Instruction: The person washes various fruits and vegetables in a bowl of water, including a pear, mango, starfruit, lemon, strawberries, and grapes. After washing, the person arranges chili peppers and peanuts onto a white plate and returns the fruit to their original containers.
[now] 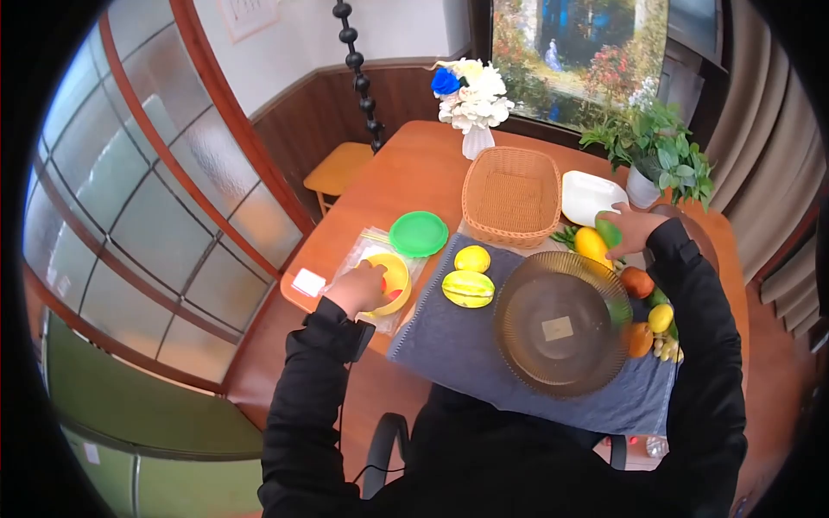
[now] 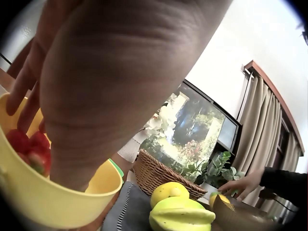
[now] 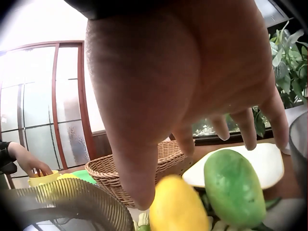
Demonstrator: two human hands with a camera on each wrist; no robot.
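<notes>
My left hand (image 1: 356,288) reaches down into a yellow bowl (image 2: 72,214), its fingers loosely extended. Red strawberries (image 2: 37,153) lie inside the bowl, below those fingers. On the other side, my right hand (image 1: 636,227) hovers with spread fingers over a green mango (image 3: 234,187) and a yellow fruit (image 3: 177,204). The thumb comes down right beside the yellow fruit, while the other fingers hang above the mango and a white dish (image 1: 591,198). A star fruit (image 1: 468,289) and a lemon (image 1: 472,259) rest between the hands on the blue cloth (image 1: 449,350).
A ribbed brown glass bowl (image 1: 561,363) stands on the cloth, with kiwis (image 1: 640,339) and other fruit at its right. Behind it are a wicker basket (image 1: 511,229), a flower vase (image 1: 477,142) and a potted plant (image 1: 643,183). A green lid (image 1: 419,234) lies left.
</notes>
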